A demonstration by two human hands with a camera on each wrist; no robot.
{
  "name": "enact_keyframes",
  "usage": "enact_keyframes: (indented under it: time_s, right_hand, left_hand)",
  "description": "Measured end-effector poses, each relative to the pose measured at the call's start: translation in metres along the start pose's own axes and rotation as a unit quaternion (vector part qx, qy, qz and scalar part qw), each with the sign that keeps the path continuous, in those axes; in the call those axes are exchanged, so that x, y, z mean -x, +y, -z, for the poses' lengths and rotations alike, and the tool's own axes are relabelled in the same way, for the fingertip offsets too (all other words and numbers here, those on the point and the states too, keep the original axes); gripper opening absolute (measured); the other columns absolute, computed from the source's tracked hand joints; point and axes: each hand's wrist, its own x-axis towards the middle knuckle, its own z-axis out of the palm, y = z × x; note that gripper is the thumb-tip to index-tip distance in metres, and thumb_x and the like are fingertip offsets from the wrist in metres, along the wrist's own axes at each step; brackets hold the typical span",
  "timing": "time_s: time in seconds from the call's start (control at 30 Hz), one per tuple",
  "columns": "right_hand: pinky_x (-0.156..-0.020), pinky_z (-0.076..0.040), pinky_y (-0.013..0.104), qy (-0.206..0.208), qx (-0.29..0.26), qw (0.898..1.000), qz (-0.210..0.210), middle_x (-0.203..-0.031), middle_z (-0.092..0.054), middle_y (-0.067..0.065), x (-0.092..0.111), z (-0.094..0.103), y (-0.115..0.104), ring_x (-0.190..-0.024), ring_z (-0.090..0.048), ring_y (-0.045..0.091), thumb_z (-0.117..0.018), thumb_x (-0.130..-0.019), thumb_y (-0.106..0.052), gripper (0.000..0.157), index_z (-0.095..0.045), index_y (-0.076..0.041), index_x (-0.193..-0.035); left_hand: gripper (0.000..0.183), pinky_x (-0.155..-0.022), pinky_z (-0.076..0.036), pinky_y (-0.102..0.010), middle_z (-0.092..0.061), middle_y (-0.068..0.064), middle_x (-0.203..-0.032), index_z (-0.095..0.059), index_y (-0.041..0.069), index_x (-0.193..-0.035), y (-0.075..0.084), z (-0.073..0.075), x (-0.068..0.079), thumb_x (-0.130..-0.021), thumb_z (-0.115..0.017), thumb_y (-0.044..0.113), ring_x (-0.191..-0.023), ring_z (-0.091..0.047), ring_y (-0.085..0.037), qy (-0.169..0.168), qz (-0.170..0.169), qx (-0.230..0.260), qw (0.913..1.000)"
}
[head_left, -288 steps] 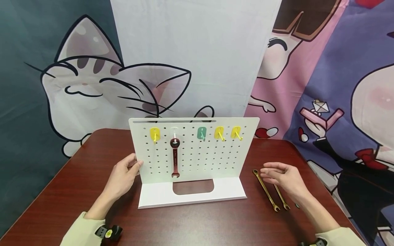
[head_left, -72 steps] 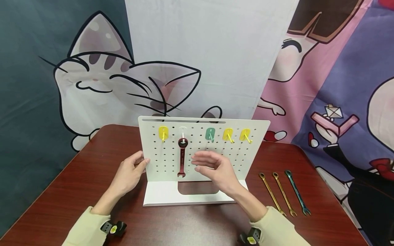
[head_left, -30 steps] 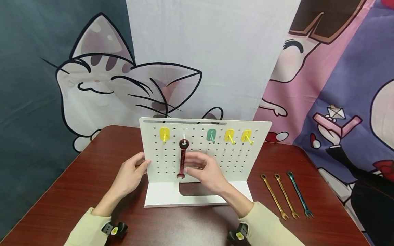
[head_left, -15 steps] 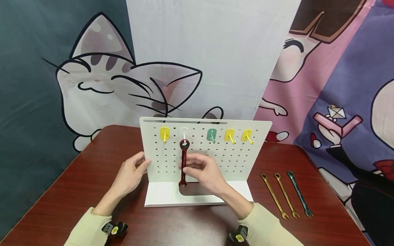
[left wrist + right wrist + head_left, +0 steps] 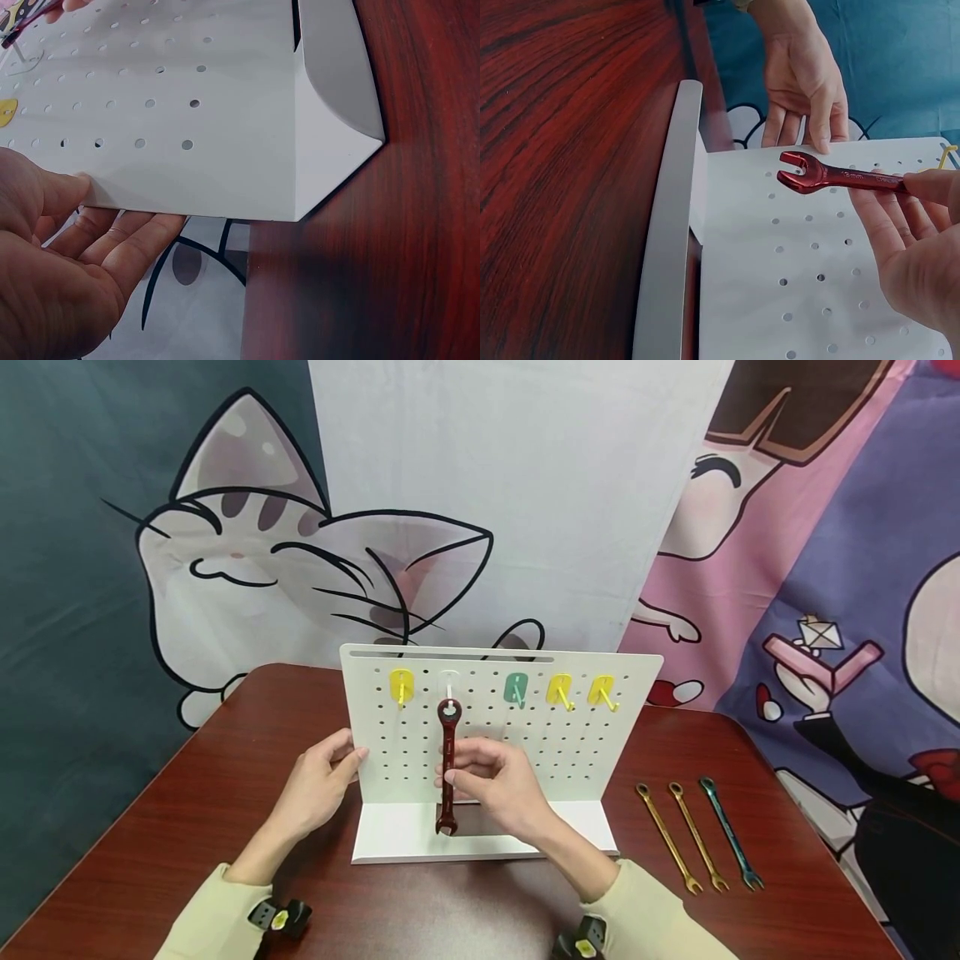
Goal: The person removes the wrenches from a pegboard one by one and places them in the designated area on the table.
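My right hand [image 5: 504, 781] pinches a red combination wrench [image 5: 447, 743] mid-shank, thumb in front and fingers behind. Its ring end still encircles the clear hook [image 5: 449, 681] on the white pegboard [image 5: 495, 664]; the open end is swung outward, away from the board. In the right wrist view the wrench's open end [image 5: 802, 174] points past the fingers. My left hand [image 5: 318, 781] grips the pegboard's left edge. From the left wrist view, the thumb [image 5: 64, 193] lies on the board's front and the fingers [image 5: 146, 244] reach behind it.
Two gold wrenches [image 5: 670, 839] [image 5: 699, 837] and a teal wrench [image 5: 732, 833] lie side by side on the wooden table [image 5: 802, 902], right of the board. Yellow hooks [image 5: 402, 687] and a green hook [image 5: 516, 689] stick out along the board's upper row. A cartoon-printed cloth [image 5: 525, 485] hangs behind.
From beside the board, my right hand has come left and taken hold of the red wrench. The wrench's lower end has tilted out toward me. My left hand has stayed on the board's edge.
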Motion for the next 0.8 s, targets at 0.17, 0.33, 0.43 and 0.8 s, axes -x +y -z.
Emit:
enact_keyframes:
  time_s: [0.17,0.33,0.43,0.8]
  right_hand:
    - [-0.08,-0.065,0.043,-0.002,-0.009,1.0,-0.013,-0.11,-0.075,0.029,0.003,-0.001,-0.002,-0.089,-0.076,0.009,-0.071,-0.093,0.004,0.036,-0.065,0.013,-0.127]
    - [-0.081,-0.064,0.049,-0.005,-0.001,1.0,-0.012,-0.109,-0.076,0.029,0.005,0.0,-0.002,-0.088,-0.077,0.01,-0.071,-0.093,0.002,0.036,-0.065,0.012,-0.127]
    - [-0.079,-0.065,0.043,-0.012,-0.01,1.0,-0.01,-0.111,-0.073,0.035,0.006,0.0,-0.003,-0.087,-0.078,0.01,-0.07,-0.093,0.003,0.036,-0.064,0.013,-0.128]
    - [-0.077,-0.065,0.044,-0.026,-0.065,0.997,-0.015,-0.114,-0.069,0.041,0.011,-0.004,-0.012,-0.086,-0.079,0.013,-0.067,-0.092,0.007,0.04,-0.061,0.016,-0.13]
  left_hand:
    - [0.008,-0.084,-0.062,-0.035,-0.07,-0.009,-0.091,-0.065,0.006,-0.113,0.0,0.0,0.0,-0.109,-0.058,0.01,-0.085,-0.064,-0.024,0.0,0.002,-0.001,1.0]
    - [0.01,-0.086,-0.063,-0.037,-0.071,-0.009,-0.095,-0.065,0.006,-0.114,0.001,0.0,0.001,-0.109,-0.058,0.011,-0.086,-0.065,-0.023,-0.001,0.001,0.004,1.0]
    - [0.008,-0.082,-0.06,-0.033,-0.066,-0.009,-0.087,-0.065,0.006,-0.111,0.001,0.0,0.001,-0.109,-0.059,0.011,-0.084,-0.063,-0.024,0.0,0.003,0.0,1.0]
    - [0.008,-0.081,-0.059,-0.031,-0.065,-0.009,-0.084,-0.064,0.007,-0.111,0.001,0.0,0.002,-0.109,-0.059,0.012,-0.083,-0.063,-0.024,0.0,0.002,-0.002,1.0]
